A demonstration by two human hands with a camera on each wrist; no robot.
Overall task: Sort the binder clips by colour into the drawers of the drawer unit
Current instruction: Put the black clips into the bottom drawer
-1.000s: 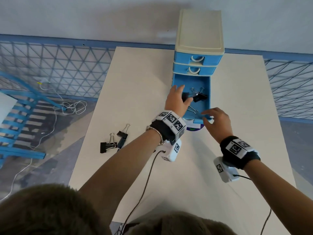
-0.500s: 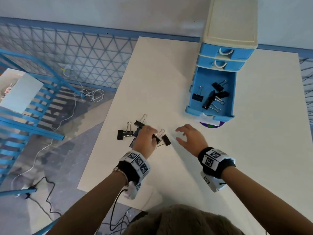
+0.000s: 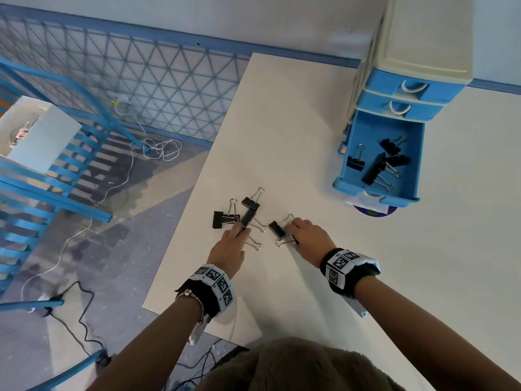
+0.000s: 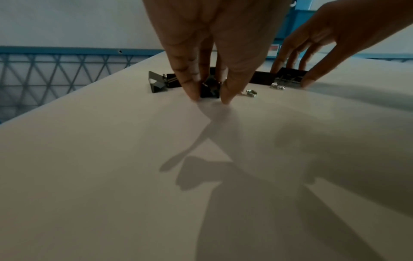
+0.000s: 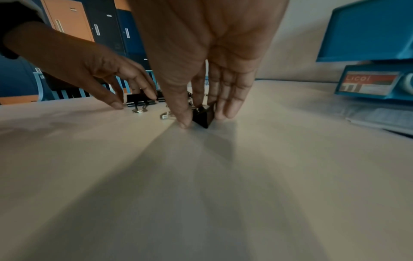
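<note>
Black binder clips lie in a loose group near the table's left edge. My left hand (image 3: 242,230) pinches one black clip (image 3: 247,218) between thumb and fingers (image 4: 191,91), with the clip (image 4: 209,88) still on the table. My right hand (image 3: 291,229) pinches another black clip (image 3: 277,230) a little to the right; thumb and fingers (image 5: 182,121) flank that clip (image 5: 203,116). Two more clips (image 3: 222,220) lie just left and beyond. The blue drawer unit (image 3: 423,55) stands at the far right, its bottom drawer (image 3: 352,190) pulled out with several black clips (image 3: 375,165) inside.
The two upper drawers (image 3: 408,91) are pushed in. A purple disc and a paper (image 3: 372,208) lie under the open drawer's front. The table's left edge (image 3: 180,238) runs close to my left hand; cables and a blue metal frame (image 3: 56,176) lie on the floor beyond.
Both hands came away from the open drawer back to the loose clips. In the last half second my right hand reached left onto the right-hand clip, and my left hand closed on its clip.
</note>
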